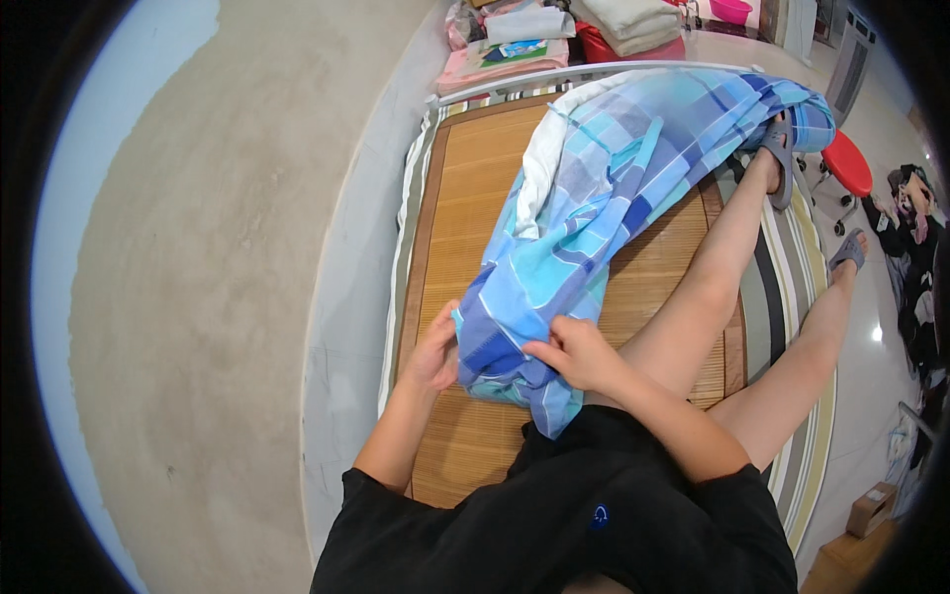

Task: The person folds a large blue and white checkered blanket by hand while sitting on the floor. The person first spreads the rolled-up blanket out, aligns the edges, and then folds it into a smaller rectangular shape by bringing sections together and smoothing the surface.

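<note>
A blue plaid duvet cover (569, 262) lies bunched lengthwise along the bed, from near my lap to the far right corner. A strip of white fabric (542, 163) shows along its left edge; whether it is a lining or a quilt inside, I cannot tell. My left hand (433, 351) grips the near left edge of the cover, its fingertips partly hidden behind the cloth. Closed on the near right side, my right hand (582, 353) pinches the fabric between thumb and fingers. A loose corner of the cover hangs down between my hands and my black shirt.
A bamboo mat (475, 198) covers the bed over a striped sheet (807, 396). The wall (341, 327) runs close along the left. Beyond the white bed rail (594, 71) are folded textiles (633, 22). A red stool (846, 163) and piled clothes (920, 267) stand right.
</note>
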`<state>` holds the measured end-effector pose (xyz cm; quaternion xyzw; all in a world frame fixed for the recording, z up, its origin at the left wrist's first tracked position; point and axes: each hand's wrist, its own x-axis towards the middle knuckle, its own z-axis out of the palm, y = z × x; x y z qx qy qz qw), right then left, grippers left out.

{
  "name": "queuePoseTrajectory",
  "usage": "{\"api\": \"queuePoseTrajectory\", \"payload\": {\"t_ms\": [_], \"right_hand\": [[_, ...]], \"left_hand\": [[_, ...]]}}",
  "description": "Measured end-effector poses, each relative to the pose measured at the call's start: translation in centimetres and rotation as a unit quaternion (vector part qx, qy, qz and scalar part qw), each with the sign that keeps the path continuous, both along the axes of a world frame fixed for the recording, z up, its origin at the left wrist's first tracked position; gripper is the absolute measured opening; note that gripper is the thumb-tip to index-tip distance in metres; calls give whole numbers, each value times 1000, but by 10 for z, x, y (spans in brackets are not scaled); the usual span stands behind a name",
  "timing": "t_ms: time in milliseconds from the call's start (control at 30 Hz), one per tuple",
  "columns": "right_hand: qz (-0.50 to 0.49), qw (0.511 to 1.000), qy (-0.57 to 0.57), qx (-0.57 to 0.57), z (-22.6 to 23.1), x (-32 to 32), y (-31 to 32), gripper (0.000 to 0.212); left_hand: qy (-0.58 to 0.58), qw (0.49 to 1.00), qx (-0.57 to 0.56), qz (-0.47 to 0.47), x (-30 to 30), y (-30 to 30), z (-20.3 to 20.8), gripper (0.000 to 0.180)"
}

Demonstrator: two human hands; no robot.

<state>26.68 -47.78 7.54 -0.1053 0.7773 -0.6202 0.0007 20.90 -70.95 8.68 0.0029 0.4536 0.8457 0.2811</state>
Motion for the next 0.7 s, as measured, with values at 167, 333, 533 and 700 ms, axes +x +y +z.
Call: {"api": "queuePoseTrajectory", "payload": {"t_ms": [167, 333, 533, 700], "right_hand": [[65, 987, 4, 146, -9, 31, 45, 35], [68, 995, -51, -61, -25, 47, 47, 28], [52, 983, 7, -177, -5, 3, 27, 26], [-26, 982, 188, -6, 6, -47, -19, 55]], "left_hand": [[37, 995, 88, 40, -26, -19, -13, 40], [60, 993, -59, 80, -29, 16, -9, 34], [134, 990, 37, 0, -3, 33, 1, 56], [265, 888, -375, -5, 14, 38, -13, 39]]}}
